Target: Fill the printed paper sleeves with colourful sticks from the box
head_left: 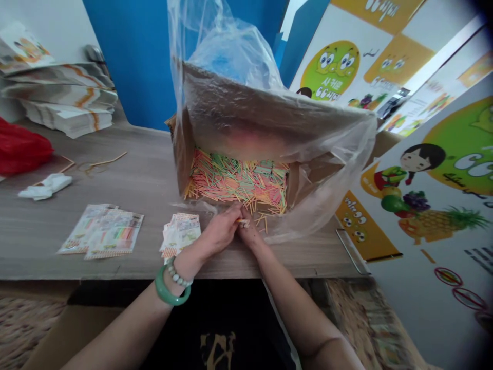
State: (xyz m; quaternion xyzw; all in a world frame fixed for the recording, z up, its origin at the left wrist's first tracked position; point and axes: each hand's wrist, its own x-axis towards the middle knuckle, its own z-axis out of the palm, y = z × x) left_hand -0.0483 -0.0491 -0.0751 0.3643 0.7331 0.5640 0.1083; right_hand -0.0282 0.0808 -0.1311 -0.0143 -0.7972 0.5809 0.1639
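Nearest the camera are the black shirt (231, 318) with its gold print and the two bare forearms reaching forward, the left one wearing a green bangle (164, 292) and a beaded bracelet (179, 275). The left hand (221, 229) has its fingers curled closed around a few thin sticks (243, 221), whose pale ends poke out against the right hand (248, 231); whether the right fingers are open or closed cannot be told. Just beyond the fingers, a heap of coloured sticks (239, 180) lies in an open, plastic-lined cardboard box (179, 164), with loose ones at its near edge. Left of the fingers, on the wood-grain table (150, 180), lie small packets (183, 231) and, farther off, larger packets (113, 231). Beyond stand a blue panel (131, 67) and, to the right, printed cartons (435, 190).
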